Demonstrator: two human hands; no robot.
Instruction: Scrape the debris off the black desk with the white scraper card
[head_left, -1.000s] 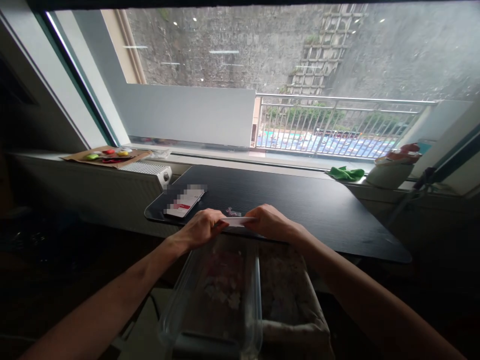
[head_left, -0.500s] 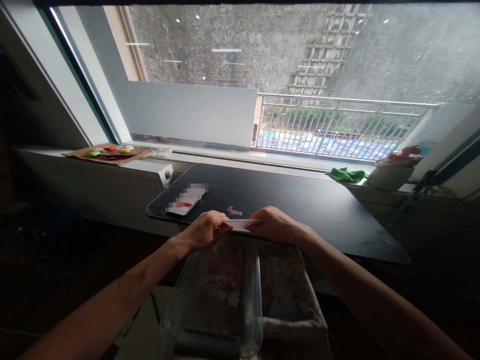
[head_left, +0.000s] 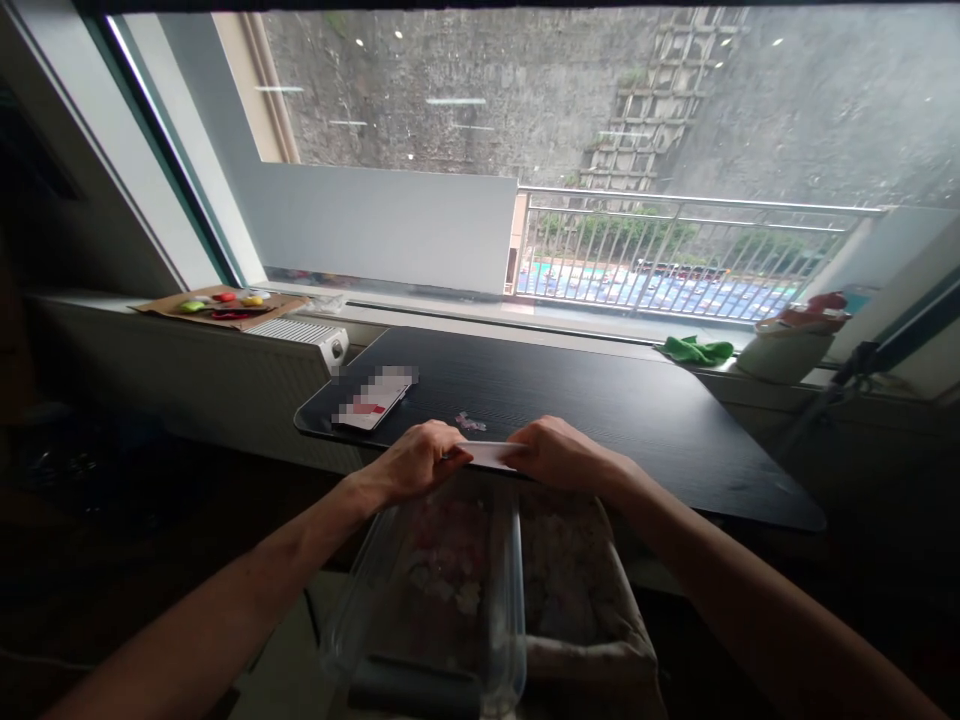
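Nearest, below the hands: a clear plastic box with pale scraps showing inside and, just to its right, a lined bin. Above these, pinching one end of a thin white strip in the left hand, the other end in the right hand, with a short bare stretch between. Drawn slightly nearer over the last second, farther from the small crumpled bits beyond, on the dark table. Same pinch at both ends, nothing let go; probably the same step in hand. Cannot tell whether bending the strip or merely holding. Beyond the left hand, on the table, a flat pale object, partly blurred out. Farther, beyond the right hand, a green cloth near a pale container. Farthest, a railing.
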